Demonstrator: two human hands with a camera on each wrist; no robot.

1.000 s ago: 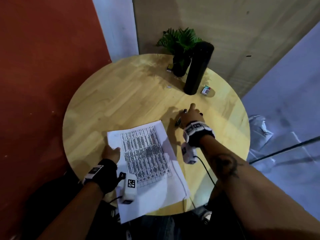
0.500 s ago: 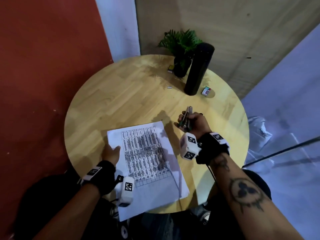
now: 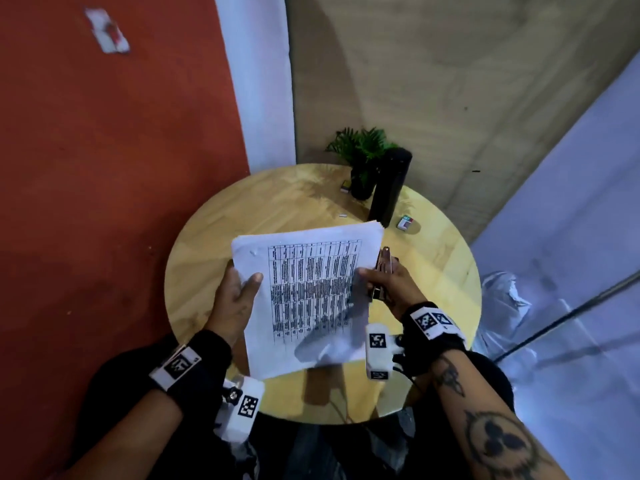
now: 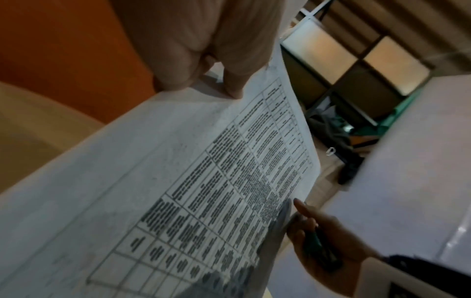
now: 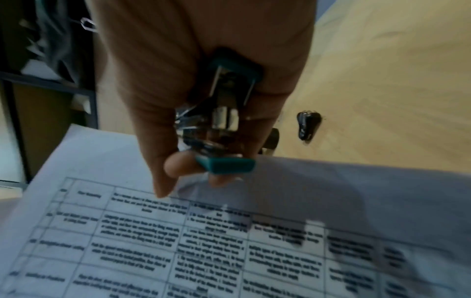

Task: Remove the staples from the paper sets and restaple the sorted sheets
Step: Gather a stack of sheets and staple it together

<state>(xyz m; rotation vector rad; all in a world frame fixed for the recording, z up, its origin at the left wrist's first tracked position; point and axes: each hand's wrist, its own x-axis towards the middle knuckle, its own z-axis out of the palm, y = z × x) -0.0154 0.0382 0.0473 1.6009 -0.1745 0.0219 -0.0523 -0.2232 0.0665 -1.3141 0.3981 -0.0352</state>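
Head view shows the paper stack (image 3: 304, 296) lifted off the tabletop (image 3: 207, 244) now, where half a second back it lay flat under the left hand (image 3: 235, 299), so I'd guess it's being squared up for stapling. Left-hand fingers pinch the stack's left edge, thumb on top, while the right hand (image 3: 388, 282) grips the teal stapler (image 5: 224, 125) and its thumb touches the stack's right edge. Stack hangs above the tabletop's middle, long axis running from the person toward the black bottle (image 3: 389, 188); stapler roughly parallel, just right of it.
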